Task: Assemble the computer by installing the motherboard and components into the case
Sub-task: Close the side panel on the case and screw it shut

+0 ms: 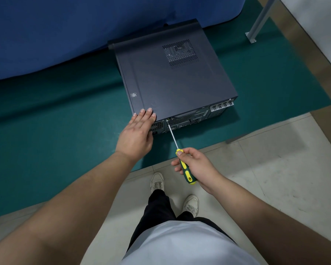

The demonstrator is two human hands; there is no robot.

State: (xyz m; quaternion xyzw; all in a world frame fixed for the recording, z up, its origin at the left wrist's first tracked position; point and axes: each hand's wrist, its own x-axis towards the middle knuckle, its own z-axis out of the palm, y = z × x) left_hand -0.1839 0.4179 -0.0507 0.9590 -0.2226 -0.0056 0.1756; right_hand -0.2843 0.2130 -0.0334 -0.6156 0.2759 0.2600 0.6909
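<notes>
A dark grey computer case [172, 79] lies flat on the green mat [55, 121], its side panel closed and its rear ports facing me. My left hand [137, 131] rests flat on the case's near left corner, fingers straight on the panel. My right hand [196, 166] grips the yellow-and-green handle of a screwdriver [185, 170]. The thin metal shaft runs up and left, and its tip meets the top edge of the rear panel near a screw [167, 120]. The case's inside is hidden by the panel.
A blue cloth [55, 31] hangs behind the case at the back. A grey metal post [260, 22] with a floor bracket stands at the back right. The mat ends at tiled floor [266, 169], where my feet [191, 204] stand.
</notes>
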